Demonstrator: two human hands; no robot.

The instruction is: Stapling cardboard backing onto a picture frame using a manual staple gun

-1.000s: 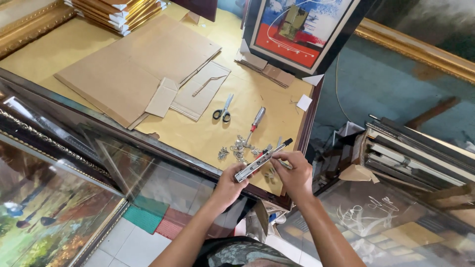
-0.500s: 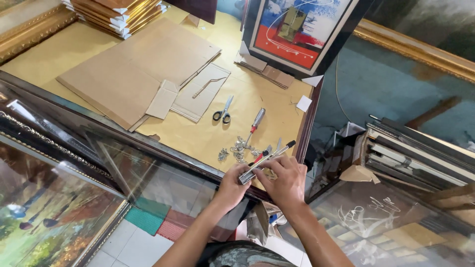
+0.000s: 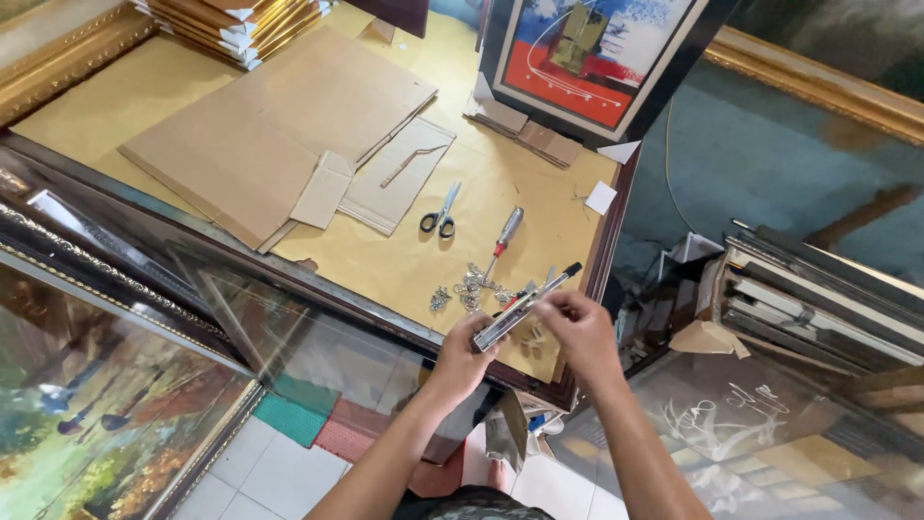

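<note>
the long metal stapler-like tool (image 3: pixel 525 308) is held tilted above the table's near edge, its lower end clamped in the left hand (image 3: pixel 460 354) to steady it while the right hand (image 3: pixel 577 327) pinches its middle with fingers (image 3: pixel 551 303) closed. just beyond the fingertips lie metal hangers (image 3: pixel 462 287), a red-handled screwdriver (image 3: pixel 503 236) and scissors (image 3: pixel 441 214). since half a second ago the right hand has lifted off, uncovering more of the tool.

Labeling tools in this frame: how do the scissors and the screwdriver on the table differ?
The scissors have dark loop handles and pale blades; the screwdriver has a red-and-clear grip on a thin shaft. The scissors lie farther from the hands; the screwdriver's tip reaches the pile of small metal hardware. Both lie flat, untouched, on the yellow-brown paper.
</note>
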